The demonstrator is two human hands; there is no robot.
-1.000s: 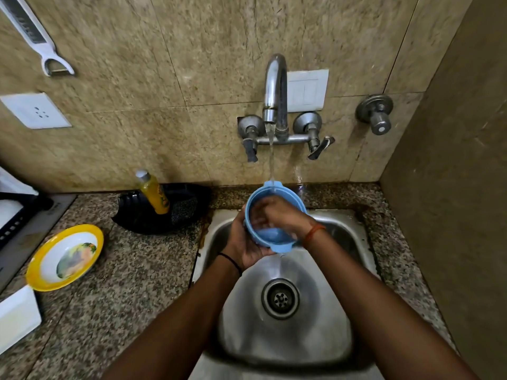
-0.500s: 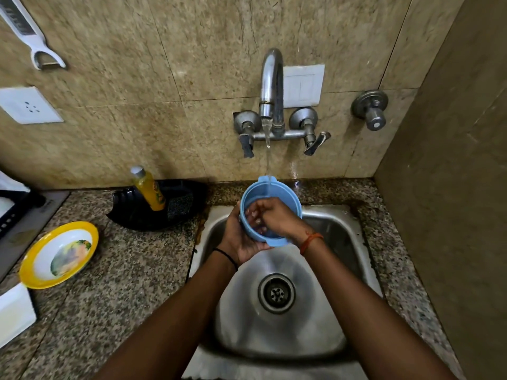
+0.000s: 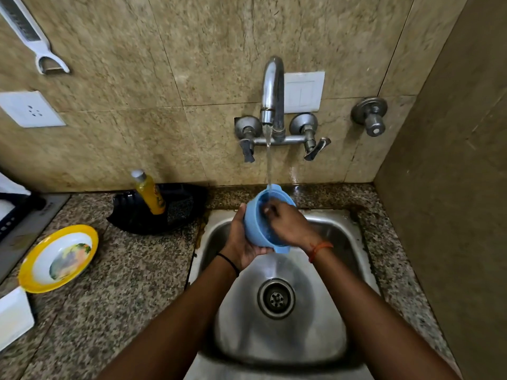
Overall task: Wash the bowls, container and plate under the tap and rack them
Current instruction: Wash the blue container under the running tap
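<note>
Head view, items at the sink.

Blue bowl [image 3: 253,218]: held over the sink [image 3: 343,338], tilted so its far rim catches the stream from the tap [image 3: 271,86].

My left hand [image 3: 242,239]: curled round the bowl's outer wall from below, steadying it.

My right hand [image 3: 285,222]: fingers reach inside the bowl, apparently rubbing the inner wall; whether they curl or lie straight I cannot tell.

Yellow-rimmed plate [image 3: 59,257]: on the counter [image 3: 131,283], well left of the sink, seemingly waiting for its wash.

Soap bottle [image 3: 149,193]: upright in a black tray [image 3: 129,215], near the sink.
</note>
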